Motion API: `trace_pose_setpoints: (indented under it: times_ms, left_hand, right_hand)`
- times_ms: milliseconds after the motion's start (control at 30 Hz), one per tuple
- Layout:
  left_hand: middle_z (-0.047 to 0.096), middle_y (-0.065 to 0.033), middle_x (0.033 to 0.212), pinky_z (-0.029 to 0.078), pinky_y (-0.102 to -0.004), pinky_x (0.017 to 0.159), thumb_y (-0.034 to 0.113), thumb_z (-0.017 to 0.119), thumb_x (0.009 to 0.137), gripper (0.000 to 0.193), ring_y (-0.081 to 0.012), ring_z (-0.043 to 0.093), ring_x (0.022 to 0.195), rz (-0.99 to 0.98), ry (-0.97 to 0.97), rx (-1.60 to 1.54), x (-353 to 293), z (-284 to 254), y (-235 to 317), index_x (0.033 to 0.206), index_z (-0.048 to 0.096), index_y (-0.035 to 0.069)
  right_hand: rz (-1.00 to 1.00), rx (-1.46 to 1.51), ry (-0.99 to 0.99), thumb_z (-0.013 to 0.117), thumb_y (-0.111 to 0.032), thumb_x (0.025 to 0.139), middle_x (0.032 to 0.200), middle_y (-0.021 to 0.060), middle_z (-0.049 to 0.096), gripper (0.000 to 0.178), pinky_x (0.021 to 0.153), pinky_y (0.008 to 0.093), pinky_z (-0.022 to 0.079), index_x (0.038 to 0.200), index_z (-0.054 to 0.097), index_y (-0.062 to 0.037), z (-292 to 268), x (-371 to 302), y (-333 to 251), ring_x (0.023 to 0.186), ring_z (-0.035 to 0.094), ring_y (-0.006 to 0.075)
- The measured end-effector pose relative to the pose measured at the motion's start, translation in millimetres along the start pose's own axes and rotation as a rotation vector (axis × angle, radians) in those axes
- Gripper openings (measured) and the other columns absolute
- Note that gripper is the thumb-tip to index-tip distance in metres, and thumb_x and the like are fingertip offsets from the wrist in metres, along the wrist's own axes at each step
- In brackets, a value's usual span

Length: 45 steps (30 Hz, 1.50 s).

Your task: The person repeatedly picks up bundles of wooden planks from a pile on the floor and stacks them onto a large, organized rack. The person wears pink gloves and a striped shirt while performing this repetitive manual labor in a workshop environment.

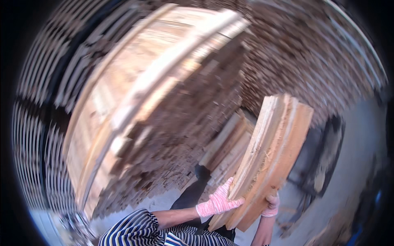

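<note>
A bundle of several rough wooden boards (274, 158) stands tilted between my two hands, its long sides running away from me. My left hand (221, 200), in a pink and white knitted glove, grips the left side near the lower end, with its fingers pressed to the wood. On the opposite side, my right hand (271, 205), gloved alike, is closed around the lower right edge. Part of its fingers is hidden behind the boards.
A tall stack of timber (176, 119) rises at the left, with pale planks (123, 61) on top. More boards (230, 141) lie low beside it. Piled wood (303, 53) fills the far right. A dark-framed object (324, 158) stands on the grey floor (357, 131).
</note>
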State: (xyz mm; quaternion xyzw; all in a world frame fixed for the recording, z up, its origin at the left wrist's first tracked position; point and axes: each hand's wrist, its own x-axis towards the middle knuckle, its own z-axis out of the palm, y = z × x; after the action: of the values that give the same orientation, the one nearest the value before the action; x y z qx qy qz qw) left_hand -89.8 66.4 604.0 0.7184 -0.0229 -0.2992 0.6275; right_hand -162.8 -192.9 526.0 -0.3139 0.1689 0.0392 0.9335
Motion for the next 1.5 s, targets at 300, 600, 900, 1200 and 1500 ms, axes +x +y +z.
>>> trace_pose_setpoints:
  times_ms: [300, 600, 900, 1200, 1500]
  left_hand:
    - [0.063, -0.0116, 0.13, 0.052, -0.0357, 0.098, 0.031, 0.083, 0.084, 0.081, -0.0183, 0.06, 0.116, 0.373, 0.467, -0.391, -109.5, -134.1, 224.6, 0.147, 0.043, 0.001]
    - [0.068, -0.0211, 0.117, 0.065, -0.0411, 0.083, 0.03, 0.068, 0.093, 0.059, -0.0284, 0.074, 0.095, 0.415, 0.547, -0.69, -144.3, -342.2, 288.3, 0.135, 0.05, -0.007]
    - [0.069, -0.0227, 0.099, 0.066, -0.0401, 0.069, 0.03, 0.065, 0.093, 0.055, -0.03, 0.073, 0.074, 0.227, 0.785, -0.746, -261.1, -457.0, 213.4, 0.128, 0.047, -0.008]
    - [0.069, -0.0224, 0.118, 0.053, -0.0378, 0.097, 0.051, 0.079, 0.079, 0.088, -0.0348, 0.067, 0.114, -0.417, 1.301, 0.369, -359.8, -479.5, 155.6, 0.138, 0.047, -0.006]
    - [0.065, -0.0273, 0.126, 0.052, -0.0406, 0.098, 0.053, 0.083, 0.064, 0.098, -0.0364, 0.065, 0.116, -0.64, 1.421, 0.515, -367.8, -485.2, 128.2, 0.133, 0.052, -0.01]
  right_hand:
    - [0.322, -0.078, -0.521, 0.069, -0.013, 0.08, 0.12, 0.0117, 0.065, 0.076, 0.092, 0.0425, 0.059, 0.149, 0.038, -0.0043, 325.1, 108.8, -70.5, 0.107, 0.068, 0.0271]
    - [0.553, -0.415, -0.898, 0.07, -0.031, 0.09, 0.111, 0.0161, 0.069, 0.057, 0.077, 0.0354, 0.065, 0.133, 0.053, 0.0021, 625.9, 192.9, 9.1, 0.087, 0.073, 0.0234]
    - [-0.448, -2.07, -0.687, 0.066, -0.055, 0.09, 0.128, 0.0218, 0.067, 0.071, 0.101, 0.0465, 0.048, 0.139, 0.056, -0.0045, 676.4, 247.8, 84.3, 0.119, 0.064, 0.0363]
    - [-0.941, -2.31, -0.872, 0.073, -0.053, 0.085, 0.125, 0.0219, 0.062, 0.08, 0.094, 0.0515, 0.05, 0.141, 0.044, -0.0039, 712.5, 153.5, 145.6, 0.117, 0.061, 0.0367]
    - [-0.734, -2.544, -0.792, 0.054, -0.026, 0.102, 0.128, 0.0262, 0.058, 0.053, 0.075, 0.0482, 0.057, 0.152, 0.042, -0.0141, 720.9, 99.4, 254.8, 0.114, 0.062, 0.0354]
